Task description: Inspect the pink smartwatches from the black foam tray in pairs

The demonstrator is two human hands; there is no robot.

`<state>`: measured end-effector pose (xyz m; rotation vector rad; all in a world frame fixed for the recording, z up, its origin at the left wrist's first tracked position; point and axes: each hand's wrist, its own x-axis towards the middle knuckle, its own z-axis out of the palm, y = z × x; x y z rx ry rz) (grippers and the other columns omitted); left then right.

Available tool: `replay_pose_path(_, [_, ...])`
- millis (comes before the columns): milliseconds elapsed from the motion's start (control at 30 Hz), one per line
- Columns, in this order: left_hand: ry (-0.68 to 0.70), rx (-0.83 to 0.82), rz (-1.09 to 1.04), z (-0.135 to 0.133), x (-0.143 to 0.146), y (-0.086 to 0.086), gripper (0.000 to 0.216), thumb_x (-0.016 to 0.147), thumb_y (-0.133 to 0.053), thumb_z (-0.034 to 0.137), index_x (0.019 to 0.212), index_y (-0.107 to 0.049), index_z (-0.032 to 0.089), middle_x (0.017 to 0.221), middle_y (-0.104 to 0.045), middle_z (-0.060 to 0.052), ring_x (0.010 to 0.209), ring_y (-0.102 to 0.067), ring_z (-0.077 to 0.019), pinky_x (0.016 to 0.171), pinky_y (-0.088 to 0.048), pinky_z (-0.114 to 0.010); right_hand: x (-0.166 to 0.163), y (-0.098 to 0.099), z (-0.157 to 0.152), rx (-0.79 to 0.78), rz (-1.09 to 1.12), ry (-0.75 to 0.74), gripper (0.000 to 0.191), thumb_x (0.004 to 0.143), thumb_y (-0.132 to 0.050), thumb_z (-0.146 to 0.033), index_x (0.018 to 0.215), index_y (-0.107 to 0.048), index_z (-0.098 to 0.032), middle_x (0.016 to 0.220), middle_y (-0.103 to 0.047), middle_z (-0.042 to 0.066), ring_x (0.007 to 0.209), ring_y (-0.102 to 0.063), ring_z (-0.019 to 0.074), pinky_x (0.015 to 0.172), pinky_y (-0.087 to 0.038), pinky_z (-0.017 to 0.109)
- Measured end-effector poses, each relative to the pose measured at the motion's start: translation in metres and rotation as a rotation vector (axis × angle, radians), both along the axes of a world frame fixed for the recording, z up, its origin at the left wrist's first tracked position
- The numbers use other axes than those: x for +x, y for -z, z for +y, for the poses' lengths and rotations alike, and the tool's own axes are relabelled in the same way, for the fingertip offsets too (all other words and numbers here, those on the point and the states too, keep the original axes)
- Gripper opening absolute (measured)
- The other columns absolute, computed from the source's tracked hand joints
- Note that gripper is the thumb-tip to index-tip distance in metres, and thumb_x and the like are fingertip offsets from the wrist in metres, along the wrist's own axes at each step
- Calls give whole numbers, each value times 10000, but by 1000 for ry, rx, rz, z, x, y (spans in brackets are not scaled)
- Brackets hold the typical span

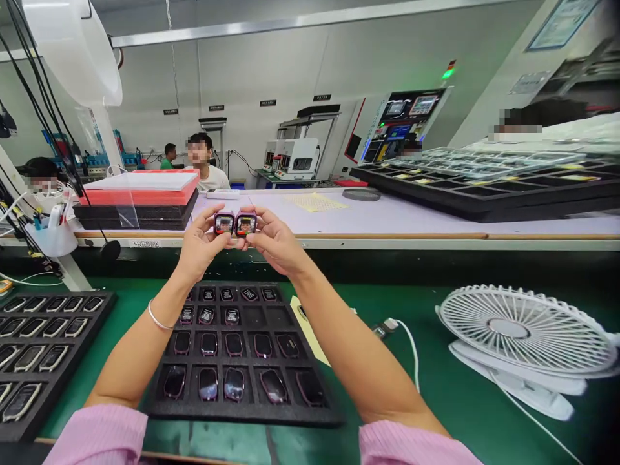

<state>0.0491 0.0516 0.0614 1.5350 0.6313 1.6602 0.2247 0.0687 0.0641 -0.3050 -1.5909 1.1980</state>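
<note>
At lower left we see a black tray point(70, 365); left of centre, our left hand point(201, 242) clamps its fingers on one watch point(224, 224); beside it a second watch point(246, 224) is clamped by the fingers of our right hand point(278, 242); at lower right, a fan point(508, 329).

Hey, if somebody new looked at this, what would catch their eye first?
Probably the two watch-like devices with lit screens, held up side by side in the left hand and right hand. Below them, a black tray with rows of similar devices lies on the green bench. Over on the right, a white fan stands out against the green.
</note>
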Motion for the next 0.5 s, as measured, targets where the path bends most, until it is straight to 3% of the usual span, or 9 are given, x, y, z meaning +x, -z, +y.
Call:
replay_pose_path(267, [10,-246,58,-25,-14,75,641,693,-853,266,1285,-618,183,1057,-696,-60,661,-691,-119,672,-622,-270,-7,84,-14,-219,-19,-47,492,755,-767,-270,1206,-575,-224,888,-650,4,709,-654,167,671,-532,320])
replay_pose_path(500, [-50,-353,57,-31,-13,101,572,691,-857,313,1202,-647,165,950,-710,-39,585,-660,-108,576,-587,-234,-9,116,-17,-359,6,-88,462,781,-808,-364,1171,-602,-229,885,-660,0,672,-652,160,632,-529,305])
